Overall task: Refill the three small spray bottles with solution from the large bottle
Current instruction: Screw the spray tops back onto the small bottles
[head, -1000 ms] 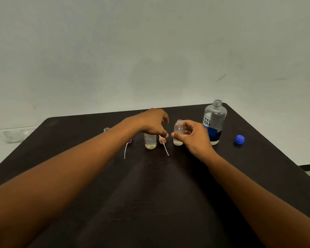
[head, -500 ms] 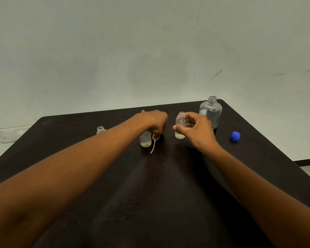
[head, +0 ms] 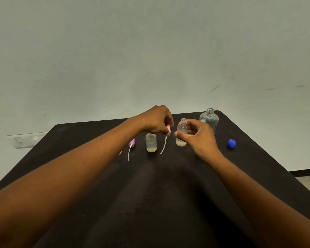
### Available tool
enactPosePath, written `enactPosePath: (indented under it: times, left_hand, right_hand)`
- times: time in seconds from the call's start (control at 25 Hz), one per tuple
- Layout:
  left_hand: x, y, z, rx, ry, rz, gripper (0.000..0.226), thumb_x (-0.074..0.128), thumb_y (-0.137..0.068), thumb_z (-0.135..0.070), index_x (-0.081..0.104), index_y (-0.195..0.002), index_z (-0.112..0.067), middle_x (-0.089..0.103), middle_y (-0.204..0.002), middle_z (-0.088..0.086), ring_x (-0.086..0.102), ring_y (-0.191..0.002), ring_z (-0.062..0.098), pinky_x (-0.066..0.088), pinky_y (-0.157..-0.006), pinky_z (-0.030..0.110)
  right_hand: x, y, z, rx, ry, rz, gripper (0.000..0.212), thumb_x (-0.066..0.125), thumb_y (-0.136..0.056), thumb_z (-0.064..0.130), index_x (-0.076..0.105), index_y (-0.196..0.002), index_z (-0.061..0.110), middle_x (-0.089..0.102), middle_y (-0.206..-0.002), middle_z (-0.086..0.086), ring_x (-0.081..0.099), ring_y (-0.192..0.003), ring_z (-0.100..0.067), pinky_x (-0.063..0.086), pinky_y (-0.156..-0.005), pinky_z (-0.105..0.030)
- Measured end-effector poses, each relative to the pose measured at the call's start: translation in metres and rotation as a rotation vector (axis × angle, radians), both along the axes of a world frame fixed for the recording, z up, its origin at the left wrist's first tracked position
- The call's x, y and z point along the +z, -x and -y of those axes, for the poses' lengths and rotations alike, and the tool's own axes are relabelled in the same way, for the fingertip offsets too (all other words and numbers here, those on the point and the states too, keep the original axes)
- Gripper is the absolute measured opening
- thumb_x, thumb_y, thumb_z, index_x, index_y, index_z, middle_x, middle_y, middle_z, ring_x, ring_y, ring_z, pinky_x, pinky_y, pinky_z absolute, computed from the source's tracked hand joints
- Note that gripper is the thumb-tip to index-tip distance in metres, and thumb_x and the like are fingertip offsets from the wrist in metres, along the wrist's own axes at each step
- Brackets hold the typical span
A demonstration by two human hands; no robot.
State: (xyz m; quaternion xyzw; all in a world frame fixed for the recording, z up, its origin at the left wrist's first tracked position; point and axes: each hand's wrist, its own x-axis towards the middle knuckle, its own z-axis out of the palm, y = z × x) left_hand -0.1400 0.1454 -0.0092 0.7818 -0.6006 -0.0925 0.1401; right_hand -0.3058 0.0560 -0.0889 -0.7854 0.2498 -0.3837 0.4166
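Two small clear bottles stand uncapped on the dark table. My right hand grips the right small bottle, which holds a little pale liquid at its bottom. My left hand pinches a pink spray head just left of that bottle, its white tube dangling down. The middle small bottle stands free beneath my left hand. A purple spray head with its tube lies to the left. The large clear bottle stands open behind my right hand. My left arm hides any third small bottle.
A blue cap lies on the table to the right of the large bottle. The table's far edge runs just behind the bottles, with a pale wall beyond. A white object sits off the table at the left.
My left hand has lifted the pink spray head off the table, so its tube now hangs. The purple spray head has come into sight at the left. My right hand stays on its bottle.
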Motion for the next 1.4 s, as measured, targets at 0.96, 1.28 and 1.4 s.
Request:
enactPosePath:
  times: [0.96,1.28,1.4]
  left_hand:
    - [0.088,0.07,-0.221,0.184,0.716,-0.117,0.035,0.093,-0.071,-0.015,0.078,-0.102,-0.02,0.075,-0.103,-0.007,0.072,-0.092,0.004,0.045,-0.067,0.005]
    - [0.07,0.075,-0.222,0.165,0.727,-0.07,0.034,0.092,-0.071,-0.013,0.077,-0.101,-0.018,0.074,-0.106,-0.004,0.071,-0.093,0.007,0.055,-0.077,0.015]
    - [0.069,0.075,-0.222,0.157,0.723,-0.076,0.034,0.092,-0.07,-0.011,0.077,-0.1,-0.018,0.073,-0.105,-0.005,0.07,-0.092,0.008,0.054,-0.075,0.013]
  right_hand:
    - [0.016,0.055,-0.213,0.164,-0.108,0.06,0.038,0.084,-0.082,0.026,0.071,-0.117,0.031,0.073,-0.104,0.016,0.067,-0.096,0.003,0.053,-0.078,-0.014]
    - [0.019,0.05,-0.221,0.191,-0.084,0.037,0.033,0.084,-0.081,0.026,0.063,-0.093,0.049,0.07,-0.096,0.022,0.064,-0.095,0.008,0.051,-0.07,-0.009]
    - [0.019,0.049,-0.22,0.188,-0.101,0.055,0.032,0.084,-0.082,0.027,0.066,-0.101,0.045,0.071,-0.099,0.019,0.066,-0.095,0.005,0.052,-0.07,-0.009]
